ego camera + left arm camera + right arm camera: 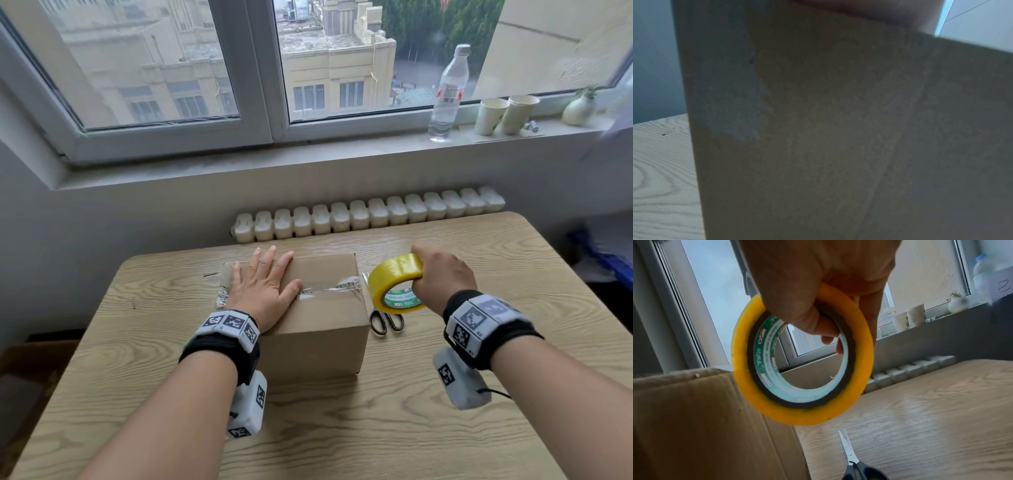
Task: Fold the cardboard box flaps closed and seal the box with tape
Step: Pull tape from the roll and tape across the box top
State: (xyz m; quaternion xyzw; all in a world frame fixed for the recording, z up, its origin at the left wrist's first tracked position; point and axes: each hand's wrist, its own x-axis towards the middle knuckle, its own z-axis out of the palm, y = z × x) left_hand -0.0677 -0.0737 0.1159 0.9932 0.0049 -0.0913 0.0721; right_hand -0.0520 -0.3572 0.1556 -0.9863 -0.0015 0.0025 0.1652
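A brown cardboard box (pixel 322 325) sits on the wooden table with its flaps folded down. Clear tape (pixel 329 289) runs along the top seam, and its end hangs down the box's left side. My left hand (pixel 262 284) lies flat on the left part of the box top, fingers straight. My right hand (pixel 438 277) grips a yellow tape roll (pixel 394 281), held in the air just right of the box. In the right wrist view, fingers curl through the roll's (pixel 803 410) core beside the box wall (pixel 705 426). The left wrist view shows only the box's side (pixel 838 146).
Black-handled scissors (pixel 385 318) lie on the table (pixel 445 394) right of the box, under the roll; they also show as scissors (pixel 853 464) in the right wrist view. A radiator (pixel 370 212) runs behind the table. A water bottle (pixel 447 96), paper cups (pixel 507 114) and a vase (pixel 579 109) stand on the windowsill.
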